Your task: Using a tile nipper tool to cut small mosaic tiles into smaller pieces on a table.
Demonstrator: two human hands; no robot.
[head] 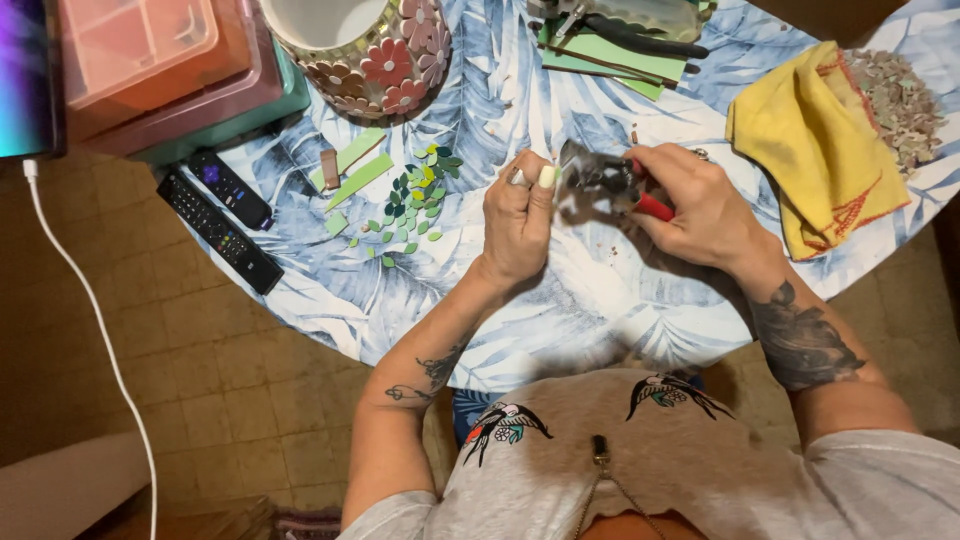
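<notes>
My right hand [700, 205] grips red-handled nippers [612, 185] over the round table with a blue leaf-print cloth [560, 300]. The tool's metal jaws point left toward my left hand [518, 215]. That hand pinches a small pale piece [519, 177] between thumb and fingers, right at the jaws. Left of my hands lies a scatter of small green leaf-shaped pieces [415, 200]. Green strips [355, 170] lie beyond them.
A mosaic bowl with pink flower tiles [375, 55] stands at the back. Two black remotes [220, 215] lie at the left edge near stacked plastic boxes [170, 70]. A yellow cloth [820, 140], a heap of tile chips [900, 95] and black pliers on green sheets [625, 45] sit right.
</notes>
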